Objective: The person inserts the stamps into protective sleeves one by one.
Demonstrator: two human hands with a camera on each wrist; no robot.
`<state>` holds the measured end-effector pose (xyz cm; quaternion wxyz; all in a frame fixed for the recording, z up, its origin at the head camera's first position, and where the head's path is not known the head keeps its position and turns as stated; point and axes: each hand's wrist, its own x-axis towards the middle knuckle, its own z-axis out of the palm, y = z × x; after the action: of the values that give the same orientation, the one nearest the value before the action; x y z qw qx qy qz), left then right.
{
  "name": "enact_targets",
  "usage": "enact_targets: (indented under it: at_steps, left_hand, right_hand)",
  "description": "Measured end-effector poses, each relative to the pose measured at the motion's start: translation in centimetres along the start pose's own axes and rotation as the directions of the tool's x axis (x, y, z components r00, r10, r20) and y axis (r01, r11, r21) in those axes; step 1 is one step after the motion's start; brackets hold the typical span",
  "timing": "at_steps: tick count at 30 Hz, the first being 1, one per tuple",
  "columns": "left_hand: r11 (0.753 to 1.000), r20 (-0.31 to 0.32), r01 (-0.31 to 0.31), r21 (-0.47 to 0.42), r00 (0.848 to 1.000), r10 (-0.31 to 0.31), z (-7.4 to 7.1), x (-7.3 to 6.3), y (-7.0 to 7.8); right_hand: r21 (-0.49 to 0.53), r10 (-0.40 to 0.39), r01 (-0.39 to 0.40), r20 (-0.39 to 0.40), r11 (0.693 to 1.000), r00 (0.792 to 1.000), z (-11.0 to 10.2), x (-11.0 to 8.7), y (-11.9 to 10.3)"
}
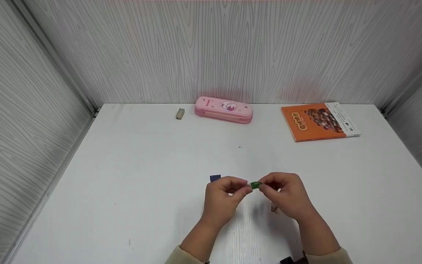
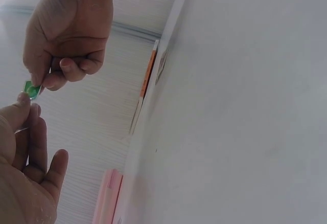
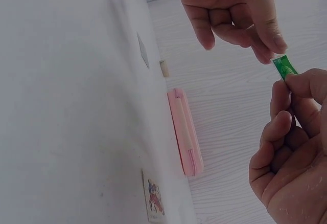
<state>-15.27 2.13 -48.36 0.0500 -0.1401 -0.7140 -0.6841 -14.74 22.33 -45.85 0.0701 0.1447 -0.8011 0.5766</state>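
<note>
A small, glossy green strip (image 1: pixel 256 185) is held above the table between both hands; its exact kind cannot be told. The right hand (image 1: pixel 288 192) pinches it between thumb and forefinger, its other fingers curled in the right wrist view. At the strip's other end, the left hand (image 1: pixel 221 198) pinches the edge with thumb and fingertip. Light comes through the strip (image 2: pixel 31 90) in the left wrist view. A picture card (image 3: pixel 154 198) lies flat below the right hand, mostly covered in the head view. Behind the left hand, a dark blue flat piece (image 1: pixel 215 178) peeks out.
A pink pencil case (image 1: pixel 224 109) with a rabbit print lies at the table's back edge. To its left is a small beige block (image 1: pixel 180 114). An orange book (image 1: pixel 321 122) lies at the back right. Wood-grain panels (image 1: pixel 218 51) enclose the white table (image 1: pixel 141 165).
</note>
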Motion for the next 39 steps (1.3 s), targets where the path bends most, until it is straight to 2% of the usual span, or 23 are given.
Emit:
enact_targets:
  at_steps: [15, 26, 32, 39]
  left_hand:
    - [0.999, -0.001, -0.01, 0.05, 1.0, 0.01, 0.1, 0.05, -0.23]
    - [0.997, -0.007, 0.006, 0.072, 1.0, -0.005, 0.1, 0.01, -0.21]
    - [0.999, 0.0, 0.019, 0.051, 1.0, -0.019, 0.15, -0.02, -0.2]
    - [0.999, 0.002, 0.045, 0.009, 0.999, -0.045, 0.06, -0.04, -0.12]
  right_hand:
    - [-0.046, 0.031, -0.031, 0.007, 0.998, 0.999, 0.25, -0.01, 0.13]
    - [-0.073, 0.049, -0.049, -0.002, 0.996, 0.999, 0.38, -0.22, -0.71]
    - [-0.048, 0.079, -0.078, 0.014, 0.996, 0.997, 0.56, -0.1, -0.54]
    - [-0.047, 0.065, -0.064, 0.002, 0.997, 0.998, 0.65, -0.08, -0.41]
